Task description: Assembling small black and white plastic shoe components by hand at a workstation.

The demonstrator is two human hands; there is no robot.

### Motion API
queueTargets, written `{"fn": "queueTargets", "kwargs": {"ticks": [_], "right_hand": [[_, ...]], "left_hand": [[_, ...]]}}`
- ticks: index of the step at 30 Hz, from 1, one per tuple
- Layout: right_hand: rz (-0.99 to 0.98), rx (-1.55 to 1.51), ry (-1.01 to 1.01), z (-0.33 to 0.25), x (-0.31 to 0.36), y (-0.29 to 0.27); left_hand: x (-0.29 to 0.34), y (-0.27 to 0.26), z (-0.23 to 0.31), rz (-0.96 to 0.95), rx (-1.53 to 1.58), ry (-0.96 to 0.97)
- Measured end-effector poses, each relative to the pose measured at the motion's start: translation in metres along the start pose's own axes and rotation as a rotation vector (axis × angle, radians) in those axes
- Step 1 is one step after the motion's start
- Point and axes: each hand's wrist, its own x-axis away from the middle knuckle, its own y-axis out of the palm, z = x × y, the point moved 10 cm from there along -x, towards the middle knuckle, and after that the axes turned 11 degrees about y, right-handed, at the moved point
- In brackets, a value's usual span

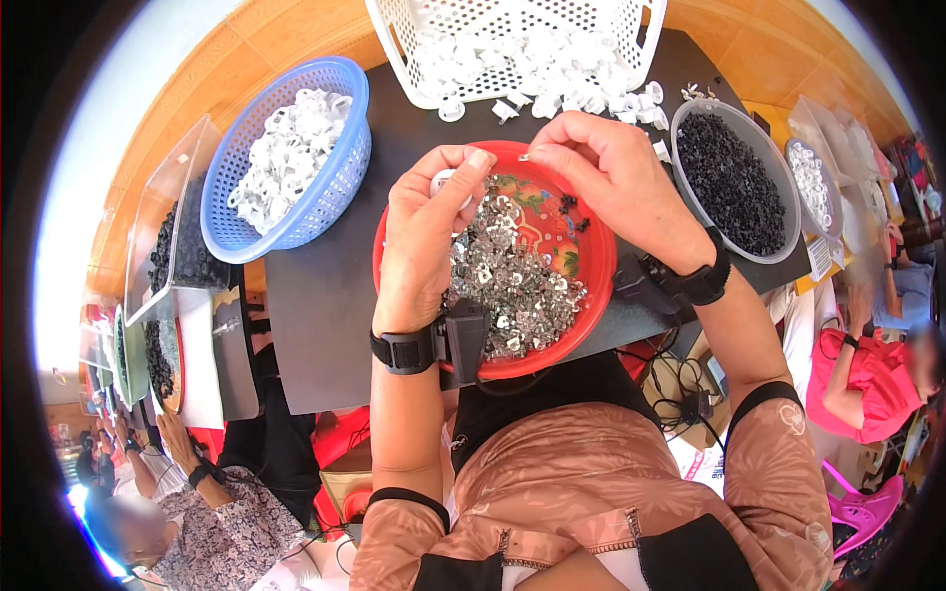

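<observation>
My left hand [422,229] is closed around a white plastic part [442,181], mostly hidden by the fingers. My right hand [621,187] pinches a small shiny metal piece [525,158] between thumb and forefinger. Both hands hover over the far side of a round red tray [599,320], their fingertips a little apart. Inside the tray lies a heap of small, shiny, metallic-looking pieces [522,305]. A few small black bits [569,203] rest near its right side.
A blue basket [296,231] of white parts stands left. Behind is a white basket [394,49] with white parts, some spilled on the dark table [325,315]. To the right, a grey bowl [778,246] holds black pieces. Other people sit at both sides.
</observation>
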Motion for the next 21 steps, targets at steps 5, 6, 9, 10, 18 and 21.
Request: {"fn": "queueTargets", "kwargs": {"ticks": [5,6,9,10,18,21], "right_hand": [[0.139,0.222,-0.085,0.02,0.006,-0.028],[0.11,0.254,-0.021,0.026,0.007,-0.028],[0.068,0.285,0.048,0.039,0.012,-0.025],[0.07,0.285,0.048,0.041,0.013,-0.024],[0.051,0.502,-0.045,0.041,0.006,0.0],[0.069,0.509,-0.088,0.039,0.006,0.0]], "left_hand": [[0.0,0.003,0.002,-0.015,-0.017,0.001],[0.0,0.003,0.001,-0.025,-0.032,-0.005],[0.0,0.002,0.0,-0.027,-0.023,-0.012],[0.0,0.002,0.0,-0.029,-0.023,-0.012],[0.0,0.002,-0.002,-0.034,0.007,-0.025],[0.001,0.002,-0.002,-0.04,0.016,-0.031]]}}
